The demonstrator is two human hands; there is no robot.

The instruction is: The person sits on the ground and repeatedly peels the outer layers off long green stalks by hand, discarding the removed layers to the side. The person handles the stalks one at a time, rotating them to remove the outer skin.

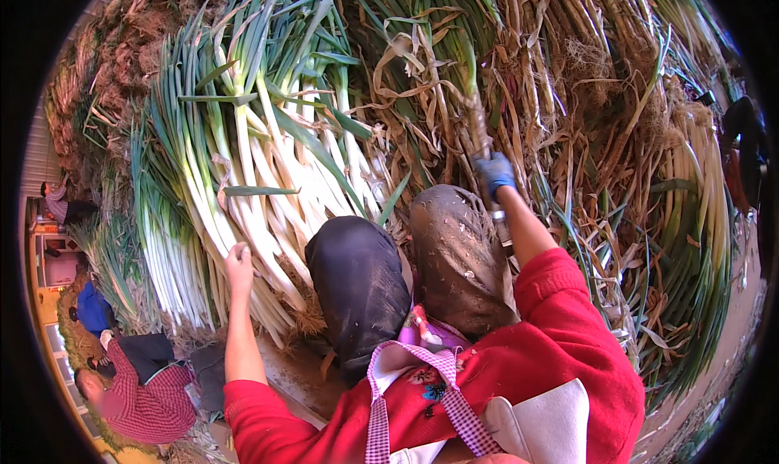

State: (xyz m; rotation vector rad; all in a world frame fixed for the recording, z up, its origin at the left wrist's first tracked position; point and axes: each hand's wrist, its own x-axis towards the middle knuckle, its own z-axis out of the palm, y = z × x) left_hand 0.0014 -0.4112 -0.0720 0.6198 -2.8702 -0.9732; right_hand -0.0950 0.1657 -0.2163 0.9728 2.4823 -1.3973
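Note:
My left hand (pixel 239 266) is bare, with its fingers partly curled, over the lower white stalks of a heap of peeled long green onions (pixel 268 159). Whether it grips a stalk cannot be made out. In a blue glove, my right hand (pixel 496 173) is closed around an unpeeled green onion (pixel 478 120) beside my right knee. Its brownish stalk and green leaf point away from me. Below that hand, a shiny length (pixel 500 223) shows by the knee; its kind is unclear.
Unpeeled onions with dry brown leaves (pixel 566 92) pile up ahead and right. A bundle of onions (pixel 694 202) lies far right; peeled ones (pixel 173 251) lie left. A person in a checked shirt (pixel 146 397), another in blue (pixel 94 309) and one in stripes (pixel 58 202) are leftward.

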